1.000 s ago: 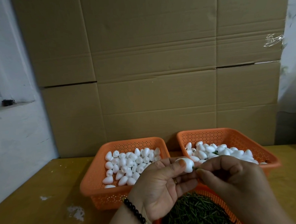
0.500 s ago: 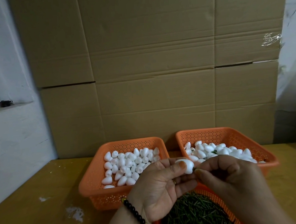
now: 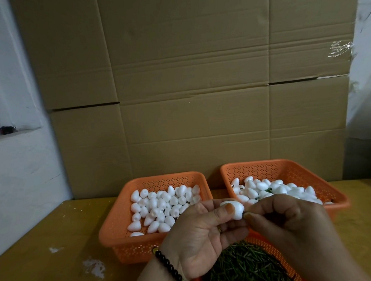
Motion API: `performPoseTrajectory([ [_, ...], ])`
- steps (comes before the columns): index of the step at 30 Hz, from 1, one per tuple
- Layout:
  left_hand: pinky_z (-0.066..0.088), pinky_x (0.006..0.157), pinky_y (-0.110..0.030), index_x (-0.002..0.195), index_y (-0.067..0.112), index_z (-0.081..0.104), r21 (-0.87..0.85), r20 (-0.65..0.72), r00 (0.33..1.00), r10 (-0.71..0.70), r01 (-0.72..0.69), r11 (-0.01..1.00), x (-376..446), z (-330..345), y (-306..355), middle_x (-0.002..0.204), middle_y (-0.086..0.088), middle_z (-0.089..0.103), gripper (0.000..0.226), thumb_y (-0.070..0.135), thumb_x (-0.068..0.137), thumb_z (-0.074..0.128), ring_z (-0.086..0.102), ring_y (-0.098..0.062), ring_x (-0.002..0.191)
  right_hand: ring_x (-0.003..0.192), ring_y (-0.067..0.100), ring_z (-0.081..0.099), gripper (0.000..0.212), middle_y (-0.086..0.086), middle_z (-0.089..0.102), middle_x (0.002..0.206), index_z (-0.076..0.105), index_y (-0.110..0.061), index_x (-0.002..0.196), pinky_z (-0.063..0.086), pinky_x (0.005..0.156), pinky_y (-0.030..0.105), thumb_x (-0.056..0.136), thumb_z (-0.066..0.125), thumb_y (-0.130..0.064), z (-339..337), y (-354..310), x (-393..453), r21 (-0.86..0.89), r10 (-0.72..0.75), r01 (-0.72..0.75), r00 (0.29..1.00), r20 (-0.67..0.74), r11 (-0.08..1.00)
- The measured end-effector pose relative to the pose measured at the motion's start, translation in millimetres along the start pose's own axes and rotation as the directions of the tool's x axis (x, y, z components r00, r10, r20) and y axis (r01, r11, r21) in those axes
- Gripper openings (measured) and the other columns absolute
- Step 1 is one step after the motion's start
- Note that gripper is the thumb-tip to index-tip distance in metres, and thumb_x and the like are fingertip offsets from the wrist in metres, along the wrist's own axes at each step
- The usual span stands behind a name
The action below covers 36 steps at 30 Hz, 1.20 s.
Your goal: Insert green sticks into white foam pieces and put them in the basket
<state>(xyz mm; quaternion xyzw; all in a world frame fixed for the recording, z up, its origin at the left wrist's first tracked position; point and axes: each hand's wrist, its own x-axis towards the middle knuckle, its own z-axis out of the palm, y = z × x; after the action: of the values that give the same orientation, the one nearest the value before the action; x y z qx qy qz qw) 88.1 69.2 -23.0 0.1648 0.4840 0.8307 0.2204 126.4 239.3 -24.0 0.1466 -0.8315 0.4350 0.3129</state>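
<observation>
Change: little is seen altered over the last second; insertion is judged unfinished.
Foam piece [image 3: 233, 209]: pinched in left hand [image 3: 199, 239] fingers, before the right basket [image 3: 290, 168].
Right hand [image 3: 294, 225]: fingers curled, probably pinching a mostly hidden green stick [image 3: 243, 213] at the foam's tip.

1. The thin green stick [image 3: 243, 213] is nearly all hidden inside the pinching right hand [image 3: 294, 227].
2. The near orange plastic basket of green sticks [image 3: 271, 247] is cut by the bottom edge and covered by both hands.
3. The small dark object on the left ledge [image 3: 7, 129] is too small to identify.
</observation>
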Motion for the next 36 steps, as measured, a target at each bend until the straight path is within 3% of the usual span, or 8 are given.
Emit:
performPoseTrajectory([
  [6,0.058,0.062,-0.031,0.080,0.005,0.076,-0.008,0.023,1.000,-0.003,0.003,1.000,1,-2,0,0.088,-0.017,0.070,0.018,0.009,0.063,0.077,0.068,-0.022,0.078,0.059,-0.002,0.066,0.031,-0.020,0.070,0.066,0.070,-0.038,0.065,0.052,0.055,0.016,0.067,0.084,-0.010,2,1,1,0.021,-0.001,0.002,1.000,-0.011,1.000],
  [10,0.059,0.070,-0.035,0.082,0.008,0.078,-0.034,0.066,0.998,-0.005,0.008,0.999,1,-5,2,0.092,-0.015,0.072,0.022,0.011,0.060,0.080,0.070,-0.023,0.081,0.067,0.003,0.069,0.037,-0.011,0.072,0.077,0.069,-0.030,0.090,0.055,0.063,0.016,0.066,0.085,-0.007,3,5,1,0.153,0.053,-0.065,0.995,0.082,0.986],
  [13,0.059,0.070,-0.037,0.082,0.010,0.078,-0.071,0.071,0.997,-0.014,0.019,0.997,1,-7,3,0.097,-0.017,0.071,0.022,0.008,0.060,0.080,0.070,-0.025,0.082,0.072,0.007,0.071,0.046,-0.008,0.072,0.083,0.066,-0.032,0.095,0.057,0.068,0.021,0.065,0.085,-0.004,5,8,0,0.199,0.082,-0.102,0.991,0.107,0.975],
  [18,0.055,0.070,-0.034,0.089,0.013,0.073,0.041,0.028,1.000,-0.013,0.012,0.999,1,-6,1,0.097,-0.012,0.071,0.024,0.007,0.066,0.077,0.067,-0.020,0.082,0.079,0.000,0.067,0.056,-0.020,0.066,0.092,0.063,-0.046,0.093,0.052,0.067,0.012,0.059,0.090,-0.012,8,8,0,0.031,-0.076,0.075,0.996,0.053,0.997],
  [23,0.054,0.060,-0.030,0.109,0.006,0.055,0.194,-0.043,0.999,-0.026,0.034,0.980,0,-5,-1,0.091,-0.012,0.069,0.047,0.006,0.066,0.072,0.065,-0.018,0.072,0.076,-0.001,0.062,0.040,-0.019,0.060,0.089,0.063,-0.043,0.086,0.051,0.058,0.017,0.065,0.088,-0.021,14,13,-2,-0.088,-0.201,0.204,0.979,0.037,0.975],
  [27,0.054,0.056,-0.030,0.116,0.005,0.052,0.307,-0.106,0.994,-0.032,0.063,0.950,0,-5,0,0.089,-0.012,0.068,0.058,0.012,0.067,0.083,0.064,-0.019,0.068,0.070,0.003,0.063,0.025,-0.017,0.062,0.084,0.064,-0.038,0.081,0.047,0.055,0.014,0.068,0.083,-0.032,18,21,-1,-0.071,-0.149,0.153,0.987,0.051,0.986],
  [31,0.054,0.051,-0.029,0.117,0.009,0.051,0.316,-0.234,0.971,0.042,0.035,0.948,-1,-13,11,0.095,-0.018,0.070,0.057,0.029,0.069,0.074,0.064,-0.021,0.065,0.062,0.004,0.063,0.016,-0.016,0.066,0.074,0.065,-0.034,0.077,0.044,0.051,0.011,0.074,0.080,-0.034,14,35,7,-0.032,0.029,-0.027,0.997,0.070,0.999],
  [36,0.054,0.051,-0.030,0.116,0.010,0.053,0.283,-0.345,0.927,0.150,-0.049,0.958,0,-25,19,0.093,-0.016,0.073,0.039,0.021,0.082,0.070,0.064,-0.021,0.065,0.062,0.002,0.063,0.021,-0.010,0.065,0.076,0.066,-0.028,0.083,0.042,0.052,0.017,0.074,0.080,-0.015,-2,67,24,-0.223,0.165,-0.172,0.985,-0.050,0.960],
])
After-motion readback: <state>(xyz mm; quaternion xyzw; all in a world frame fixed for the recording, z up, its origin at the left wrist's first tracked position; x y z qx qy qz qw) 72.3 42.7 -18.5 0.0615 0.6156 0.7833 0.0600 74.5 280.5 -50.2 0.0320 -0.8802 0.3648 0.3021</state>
